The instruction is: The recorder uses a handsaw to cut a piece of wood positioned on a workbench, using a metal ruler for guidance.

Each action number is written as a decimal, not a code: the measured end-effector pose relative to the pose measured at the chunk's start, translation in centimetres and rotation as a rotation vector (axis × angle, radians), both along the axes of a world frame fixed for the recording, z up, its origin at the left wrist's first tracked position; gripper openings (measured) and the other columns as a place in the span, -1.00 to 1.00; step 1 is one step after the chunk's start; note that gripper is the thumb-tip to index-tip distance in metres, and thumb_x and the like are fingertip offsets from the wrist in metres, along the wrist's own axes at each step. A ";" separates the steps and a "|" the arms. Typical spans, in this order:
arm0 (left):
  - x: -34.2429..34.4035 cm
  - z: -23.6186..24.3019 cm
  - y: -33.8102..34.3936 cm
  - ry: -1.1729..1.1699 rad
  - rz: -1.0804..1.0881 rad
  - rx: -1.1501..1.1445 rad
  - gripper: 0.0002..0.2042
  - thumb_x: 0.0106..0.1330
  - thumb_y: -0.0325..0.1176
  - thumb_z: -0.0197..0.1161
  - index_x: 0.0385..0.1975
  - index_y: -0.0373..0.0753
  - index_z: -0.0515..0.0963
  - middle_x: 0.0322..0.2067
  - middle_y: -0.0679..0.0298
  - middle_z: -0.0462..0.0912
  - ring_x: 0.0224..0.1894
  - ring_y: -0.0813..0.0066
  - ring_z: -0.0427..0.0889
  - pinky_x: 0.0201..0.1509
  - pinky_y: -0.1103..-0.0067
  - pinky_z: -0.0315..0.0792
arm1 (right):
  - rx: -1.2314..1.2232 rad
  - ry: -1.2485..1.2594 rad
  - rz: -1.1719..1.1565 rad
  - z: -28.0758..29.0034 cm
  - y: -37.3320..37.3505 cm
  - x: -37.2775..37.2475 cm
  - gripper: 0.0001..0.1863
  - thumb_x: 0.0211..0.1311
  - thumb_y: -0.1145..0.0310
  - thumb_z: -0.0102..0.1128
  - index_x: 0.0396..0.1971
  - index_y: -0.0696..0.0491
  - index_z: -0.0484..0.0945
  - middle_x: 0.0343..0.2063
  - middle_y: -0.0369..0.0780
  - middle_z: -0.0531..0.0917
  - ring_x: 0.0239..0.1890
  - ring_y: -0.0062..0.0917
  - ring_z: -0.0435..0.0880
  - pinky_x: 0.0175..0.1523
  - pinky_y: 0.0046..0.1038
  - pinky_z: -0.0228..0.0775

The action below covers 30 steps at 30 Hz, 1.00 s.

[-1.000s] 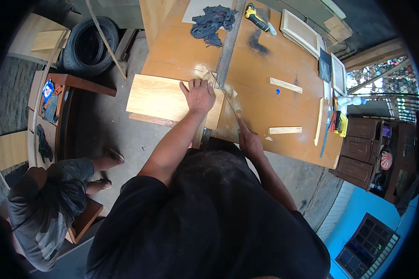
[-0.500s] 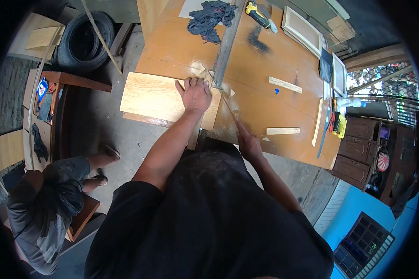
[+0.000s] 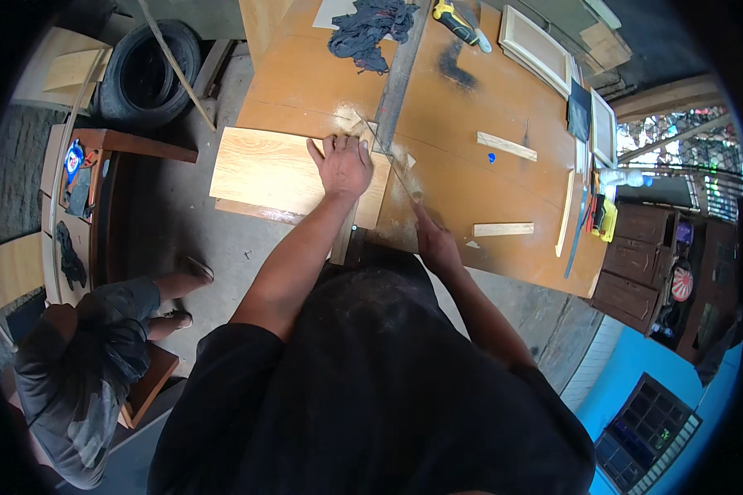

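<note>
My left hand [image 3: 345, 167] lies flat with fingers spread on a light wood-grain board [image 3: 264, 169], pressing near its right end. The board rests at the left edge of an orange-brown worktable [image 3: 437, 165] and juts out past it. My right hand [image 3: 437, 246] is wrapped round the handle end of a thin saw [image 3: 399, 175], seen nearly edge-on. Its blade slants up and left along the board's right end, beside my left fingertips. Pale sawdust and small wood offcuts [image 3: 347, 117] lie around the blade.
Wood strips [image 3: 505, 146] lie on the table's right half. A dark rag [image 3: 371, 33] and a yellow-black power tool [image 3: 456, 23] lie at the far side. Framed panels [image 3: 537, 49] line the far right edge. A person [image 3: 91, 363] sits at the left, near a tire [image 3: 147, 74].
My right hand has shifted slightly up and left with the saw, and the blade's far tip now reaches farther beyond the board. My left hand stays pressed on the board.
</note>
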State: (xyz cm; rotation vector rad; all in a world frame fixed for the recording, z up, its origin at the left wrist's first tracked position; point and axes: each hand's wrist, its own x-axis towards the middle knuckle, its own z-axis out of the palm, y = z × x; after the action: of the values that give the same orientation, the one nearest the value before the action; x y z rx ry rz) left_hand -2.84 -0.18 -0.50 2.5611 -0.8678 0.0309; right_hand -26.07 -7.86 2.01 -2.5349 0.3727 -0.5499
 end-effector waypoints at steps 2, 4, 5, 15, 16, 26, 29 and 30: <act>-0.3 0.6 0.0 0.039 -0.041 0.053 -0.67 0.43 -0.17 -0.03 -0.17 -0.21 0.63 -0.06 0.24 0.60 0.18 0.22 0.36 0.47 -0.11 -0.27 | 0.137 0.104 -0.038 0.2 0.1 0.2 -0.46 0.32 0.47 -0.02 0.32 -0.03 0.32 -0.36 0.14 0.63 -0.27 0.02 0.65 -0.13 -0.04 0.47; -0.5 0.6 0.1 0.044 -0.045 0.042 -0.67 0.43 -0.16 -0.04 -0.17 -0.22 0.63 -0.06 0.24 0.60 0.18 0.22 0.36 0.47 -0.11 -0.27 | 0.269 0.202 -0.070 0.2 -0.8 2.5 -0.46 0.32 0.47 -0.02 0.33 -0.03 0.32 -0.31 0.15 0.63 -0.23 0.03 0.65 -0.10 -0.04 0.46; -0.5 0.6 -0.1 0.041 -0.055 0.027 -0.67 0.43 -0.16 -0.04 -0.17 -0.23 0.63 -0.06 0.24 0.60 0.18 0.22 0.36 0.47 -0.11 -0.27 | 0.282 0.244 -0.056 0.1 -1.6 4.9 -0.47 0.34 0.46 -0.01 0.33 -0.03 0.32 -0.27 0.17 0.62 -0.21 0.06 0.64 -0.09 -0.04 0.46; -0.2 0.1 -0.1 0.031 -0.003 0.012 -0.66 0.44 -0.15 -0.05 -0.17 -0.23 0.63 -0.05 0.24 0.60 0.19 0.22 0.36 0.46 -0.10 -0.25 | 0.169 0.176 -0.043 1.5 0.5 -0.8 -0.48 0.36 0.43 -0.01 0.33 -0.01 0.33 -0.17 0.21 0.59 -0.12 0.11 0.61 -0.03 0.00 0.44; -0.2 0.5 -0.1 0.039 -0.016 0.018 -0.66 0.44 -0.15 -0.05 -0.17 -0.22 0.63 -0.05 0.25 0.60 0.19 0.22 0.36 0.46 -0.10 -0.24 | 0.171 0.180 -0.042 1.2 0.4 -0.7 -0.48 0.36 0.43 -0.01 0.33 -0.01 0.33 -0.17 0.21 0.59 -0.12 0.11 0.61 -0.03 0.00 0.44; -0.4 -0.4 -0.3 -0.004 -0.033 0.025 -0.66 0.43 -0.14 -0.04 -0.21 -0.22 0.63 -0.08 0.25 0.60 0.16 0.23 0.38 0.45 -0.10 -0.21 | 0.277 0.343 -0.061 0.9 -1.8 6.9 -0.50 0.36 0.44 -0.02 0.31 0.04 0.35 -0.33 0.17 0.64 -0.24 0.03 0.66 -0.09 -0.06 0.48; -0.4 -0.2 0.2 -0.006 -0.020 0.012 -0.66 0.43 -0.14 -0.04 -0.22 -0.22 0.63 -0.08 0.24 0.60 0.16 0.23 0.38 0.45 -0.09 -0.20 | 0.162 0.251 -0.046 -0.4 -0.7 0.7 -0.51 0.37 0.42 -0.02 0.30 0.05 0.36 -0.19 0.19 0.63 -0.15 0.07 0.65 0.00 -0.07 0.49; -0.2 0.0 -0.1 -0.007 -0.016 0.009 -0.66 0.43 -0.14 -0.04 -0.22 -0.22 0.63 -0.08 0.24 0.60 0.16 0.23 0.38 0.45 -0.09 -0.20 | 0.158 0.250 -0.042 0.0 -0.6 0.0 -0.51 0.37 0.42 -0.02 0.30 0.05 0.36 -0.19 0.19 0.63 -0.15 0.07 0.65 0.00 -0.07 0.49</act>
State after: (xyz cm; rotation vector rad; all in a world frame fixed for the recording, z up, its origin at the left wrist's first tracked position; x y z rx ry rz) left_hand -3.05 -0.28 -0.53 2.5632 -0.8934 0.0319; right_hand -26.08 -8.50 2.03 -2.4505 0.5388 -0.2088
